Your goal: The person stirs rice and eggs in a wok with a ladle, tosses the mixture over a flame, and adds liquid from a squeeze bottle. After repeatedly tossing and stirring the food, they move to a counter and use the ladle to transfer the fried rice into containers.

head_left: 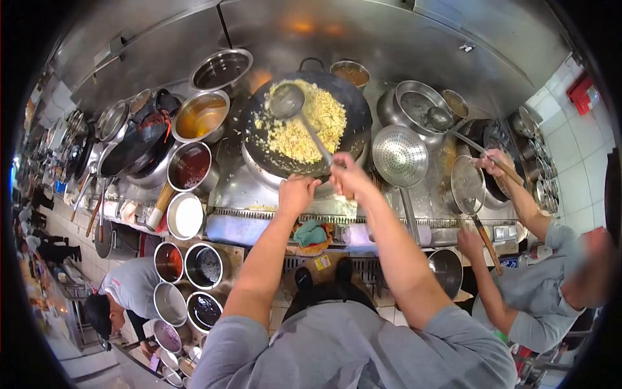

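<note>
In the head view, a dark wok (357, 123) sits on the burner in front of me, with yellow fried rice (317, 123) heaped in it. My left hand (297, 194) is closed at the wok's near edge; the part it grips is mostly covered by the fingers. My right hand (348, 175) is wrapped round the handle of a ladle (287, 101). The ladle's bowl is over the far left part of the rice. A perforated skimmer (400, 155) lies just right of the wok. A folded green cloth (310, 233) lies below my hands.
To the left stand metal pots of amber liquid (201, 115), red sauce (189, 166) and something white (185, 215). A co-worker's hand (495, 162) at right holds another ladle (440, 119); their other hand (471, 242) is by a mesh strainer (468, 185). Another person (129, 288) bends at lower left.
</note>
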Demonstrator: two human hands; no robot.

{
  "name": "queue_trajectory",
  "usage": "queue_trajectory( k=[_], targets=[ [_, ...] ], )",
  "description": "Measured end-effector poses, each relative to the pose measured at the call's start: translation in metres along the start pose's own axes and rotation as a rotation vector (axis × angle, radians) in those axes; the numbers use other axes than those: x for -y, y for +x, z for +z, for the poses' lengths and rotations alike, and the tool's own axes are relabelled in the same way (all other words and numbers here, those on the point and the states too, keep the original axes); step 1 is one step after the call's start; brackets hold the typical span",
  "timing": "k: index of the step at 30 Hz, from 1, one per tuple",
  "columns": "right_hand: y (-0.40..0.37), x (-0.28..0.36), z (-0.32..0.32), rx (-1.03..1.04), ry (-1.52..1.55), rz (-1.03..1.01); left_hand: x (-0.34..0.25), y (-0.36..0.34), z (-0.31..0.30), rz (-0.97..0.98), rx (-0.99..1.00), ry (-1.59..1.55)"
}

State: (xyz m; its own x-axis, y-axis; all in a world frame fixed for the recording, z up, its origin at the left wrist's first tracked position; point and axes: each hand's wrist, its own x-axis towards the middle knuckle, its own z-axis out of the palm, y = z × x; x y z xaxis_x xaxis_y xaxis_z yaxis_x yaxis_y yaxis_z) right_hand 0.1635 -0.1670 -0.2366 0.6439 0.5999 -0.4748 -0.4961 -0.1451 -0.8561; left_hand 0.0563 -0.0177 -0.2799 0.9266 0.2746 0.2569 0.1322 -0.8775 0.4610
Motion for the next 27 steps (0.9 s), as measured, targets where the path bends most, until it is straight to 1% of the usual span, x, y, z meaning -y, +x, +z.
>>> queue_trajectory(
  k=[2, 4, 5, 6, 7, 8, 9, 10, 11, 12, 14, 15, 17, 18, 20, 22, 23, 24, 26, 27],
  targets=[
    [-0.036, 0.044, 0.003, -0.191, -0.759, -0.187, 0.003, -0.001, 0.004, -0.001, -0.016, 0.024],
    [-0.083, 0.044, -0.031, -0.206, -0.734, -0.354, 0.003, 0.0, 0.001, 0.019, -0.008, -0.034],
    [-0.117, 0.046, -0.043, -0.171, -0.489, -0.203, 0.003, -0.001, 0.001, 0.043, -0.072, -0.084],
    [-0.137, 0.049, -0.052, -0.13, -0.246, -0.048, 0.005, 0.0, 0.002, 0.027, -0.083, -0.078],
    [-0.123, 0.045, -0.062, -0.111, -0.257, -0.048, 0.007, 0.002, 0.005, 0.031, -0.124, -0.111],
    [-0.102, 0.028, -0.074, -0.146, -0.065, 0.03, 0.007, -0.003, 0.008, 0.036, -0.155, -0.146],
    [-0.087, 0.007, -0.081, -0.189, 0.135, 0.117, 0.004, -0.004, 0.004, 0.026, -0.13, -0.108],
    [-0.063, -0.004, -0.077, -0.155, 0.142, 0.082, 0.003, -0.006, 0.003, 0.019, -0.121, -0.106],
    [-0.037, -0.001, -0.067, -0.114, 0.14, 0.038, 0.003, -0.004, 0.003, 0.006, -0.083, -0.082],
    [-0.022, 0.004, -0.055, -0.107, 0.133, 0.044, 0.002, -0.002, 0.001, -0.01, -0.044, -0.06],
    [-0.011, 0.003, -0.036, -0.325, -0.762, -0.361, -0.003, -0.006, 0.001, -0.007, -0.019, -0.017],
    [-0.027, 0.006, -0.028, -0.339, -0.756, -0.359, -0.002, -0.005, 0.003, -0.012, -0.027, -0.033],
    [-0.07, 0.011, -0.016, -0.204, -0.454, -0.113, 0.0, -0.001, 0.006, -0.007, -0.08, -0.081],
    [-0.077, 0.009, -0.014, -0.083, -0.084, 0.021, 0.003, 0.005, 0.007, 0.006, -0.079, -0.085],
    [-0.025, -0.023, -0.032, 0.035, 0.285, 0.099, 0.006, 0.0, 0.014, 0.021, -0.074, -0.063],
    [-0.003, -0.013, -0.012, -0.01, 0.06, -0.026, -0.003, 0.006, 0.005, 0.014, -0.069, -0.027],
    [-0.02, 0.016, 0.012, -0.154, -0.332, -0.068, -0.002, 0.006, 0.003, 0.017, -0.084, -0.032],
    [-0.023, 0.008, 0.004, -0.153, -0.326, -0.06, 0.0, 0.0, 0.004, 0.022, -0.08, -0.039],
    [-0.039, -0.004, -0.029, -0.299, -1.005, -0.643, 0.003, 0.0, 0.008, 0.025, -0.092, -0.015],
    [-0.078, 0.003, -0.034, -0.182, -0.662, -0.396, 0.002, -0.001, 0.009, 0.035, -0.122, -0.045]
  ],
)
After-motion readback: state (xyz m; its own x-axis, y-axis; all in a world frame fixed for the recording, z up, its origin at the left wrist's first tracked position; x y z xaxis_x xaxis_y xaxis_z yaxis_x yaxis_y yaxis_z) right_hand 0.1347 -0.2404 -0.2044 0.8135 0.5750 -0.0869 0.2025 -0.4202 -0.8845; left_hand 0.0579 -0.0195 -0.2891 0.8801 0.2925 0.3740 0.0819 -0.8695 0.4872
